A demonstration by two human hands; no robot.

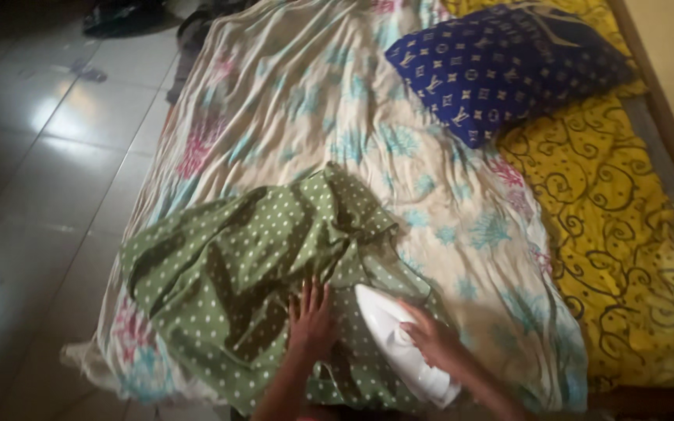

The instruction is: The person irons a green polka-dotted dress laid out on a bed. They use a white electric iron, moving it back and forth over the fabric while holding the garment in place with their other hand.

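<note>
iron (403,343): white, on green dotted cloth (251,273) at near edge of bed (668,117) | right hand (431,335): closed around iron | left hand (312,318): open, flat on cloth just beside iron | under cloth: pale flowered sheet (313,101) | far right: blue patterned pillow (501,66) on yellow cover (618,234) | left: tiled floor (48,171)
</note>
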